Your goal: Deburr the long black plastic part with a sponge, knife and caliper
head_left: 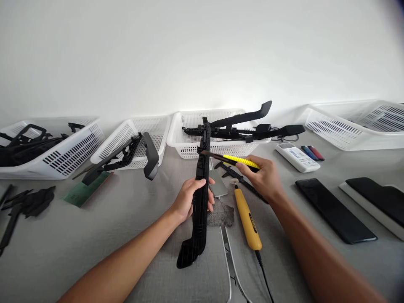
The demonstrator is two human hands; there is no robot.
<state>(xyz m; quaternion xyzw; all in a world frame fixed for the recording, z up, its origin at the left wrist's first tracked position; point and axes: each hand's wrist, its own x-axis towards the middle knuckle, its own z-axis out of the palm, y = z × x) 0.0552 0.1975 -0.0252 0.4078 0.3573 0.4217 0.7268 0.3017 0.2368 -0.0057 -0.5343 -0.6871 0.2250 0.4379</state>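
Note:
My left hand (189,198) is wrapped round the middle of a long black plastic trim piece (199,206), which stands nearly lengthwise before me with its wide bent end toward me. My right hand (263,174) grips a yellow and black utility knife (241,162). Its dark blade meets or lies just over the trim's upper part; exact contact is hard to tell. Below the right hand lie a black caliper (241,179) and a yellow corded tool (248,219) with a handle like a soldering iron's. A grey fuzzy pad (222,215) sits beside the trim.
Behind the hands, a white basket (189,149) holds more black trim pieces. Other baskets stand left (72,153) and right (344,130). A green sheet (86,191) lies left. On the right are a white device (296,158), two small lighter-like items (312,152) and a black phone (334,210).

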